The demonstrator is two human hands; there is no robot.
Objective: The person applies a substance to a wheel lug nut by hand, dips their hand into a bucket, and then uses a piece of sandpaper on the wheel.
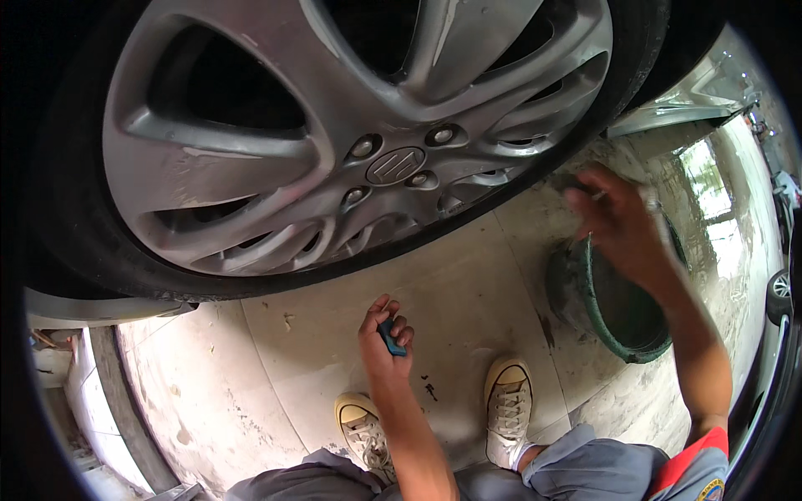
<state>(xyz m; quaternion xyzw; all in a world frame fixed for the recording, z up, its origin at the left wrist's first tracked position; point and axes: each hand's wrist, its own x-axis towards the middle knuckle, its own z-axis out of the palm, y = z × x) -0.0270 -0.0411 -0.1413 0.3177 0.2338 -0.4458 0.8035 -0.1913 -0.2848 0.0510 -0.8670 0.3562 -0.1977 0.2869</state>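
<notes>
My left hand [387, 330] is closed around a small blue block [391, 341], low in front of the wheel; its exact kind is partly covered by the fingers. My right hand [614, 213] is raised over the green bucket [595, 305], near the tyre's right side. Motion smears its fingers, and a dark patch by the fingertips cannot be made out. Before me stands a large car wheel with a grey multi-spoke rim [276, 175] and a black tyre [351, 280]. Damp streaks show on some spokes, and nuts surround the centre cap [395, 166].
My two shoes [508, 409] rest on the stained tile floor [443, 284] below the wheel. Wet floor [710, 184] reflects light at the right. Another car's wheel [779, 286] shows at the far right edge. A dark strip [125, 401] crosses the floor at left.
</notes>
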